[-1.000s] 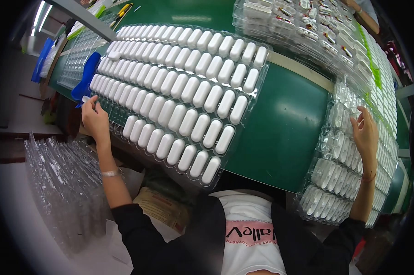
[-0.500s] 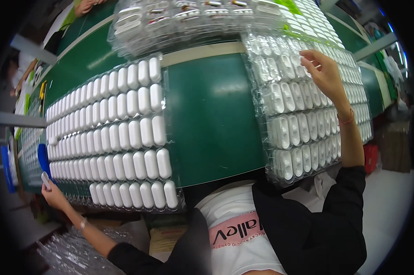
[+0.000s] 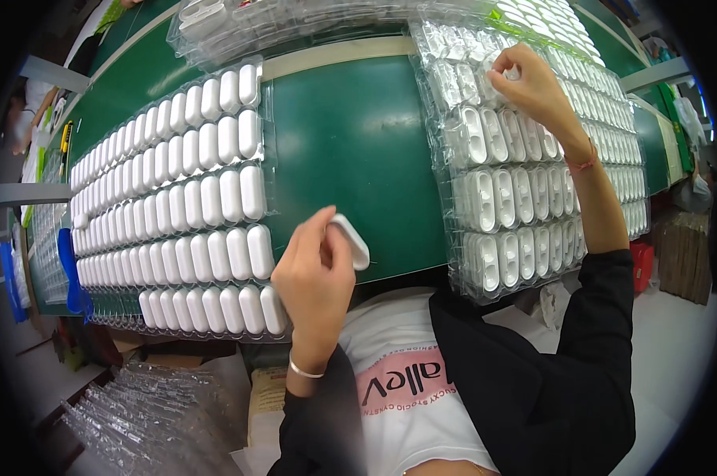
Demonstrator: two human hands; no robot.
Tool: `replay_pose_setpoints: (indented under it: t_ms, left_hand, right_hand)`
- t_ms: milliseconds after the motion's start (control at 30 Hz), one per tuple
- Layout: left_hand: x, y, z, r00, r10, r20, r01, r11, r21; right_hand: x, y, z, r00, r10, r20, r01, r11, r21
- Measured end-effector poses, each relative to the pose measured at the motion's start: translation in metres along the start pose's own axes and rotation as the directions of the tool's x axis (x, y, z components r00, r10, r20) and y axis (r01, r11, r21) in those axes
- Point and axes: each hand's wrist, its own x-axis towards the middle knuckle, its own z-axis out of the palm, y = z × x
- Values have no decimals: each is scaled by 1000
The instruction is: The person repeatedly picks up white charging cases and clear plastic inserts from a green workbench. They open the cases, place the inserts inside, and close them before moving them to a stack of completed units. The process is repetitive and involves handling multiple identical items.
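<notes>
My left hand (image 3: 315, 274) is closed on a white oblong shell (image 3: 350, 242), held at a tilt above the table's near edge. To its left, a clear tray (image 3: 269, 119) holds rows of white oblong shells (image 3: 210, 200), smooth rounded faces up. My right hand (image 3: 525, 83) reaches over the upper left part of the other clear tray (image 3: 447, 190). Its thumb and fingers are pinched together near the hollow white shells (image 3: 505, 198) lying there. A bit of white shows between those fingers, but what it is I cannot make out.
The green table (image 3: 350, 151) runs between the two trays. Stacked clear trays (image 3: 295, 36) with parts stand at the far side. A blue object (image 3: 71, 274) is at the left tray's outer end. Clear plastic trays (image 3: 152, 412) lie below the table, lower left.
My left hand has swung from the far left to the middle front, carrying a white shell. My right hand has shifted slightly up and left, its fingers now pinched together.
</notes>
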Motion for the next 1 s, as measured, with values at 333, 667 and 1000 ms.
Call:
replay_pose_setpoints:
  t_ms: [333,667,1000]
  left_hand:
    - [-1,2,18,992,107,61,-113,988,102]
    - [14,9,34,906,339,252,-367,927,73]
    - [12,-4,37,924,-119,362,358,597,-717]
  right_hand:
    - [-44,-80,-6,981,-80,178,-54,766,640]
    - [-50,-104,20,895,-193,403,-281,456,844]
    - [-53,-110,24,882,-283,376,-256,381,888]
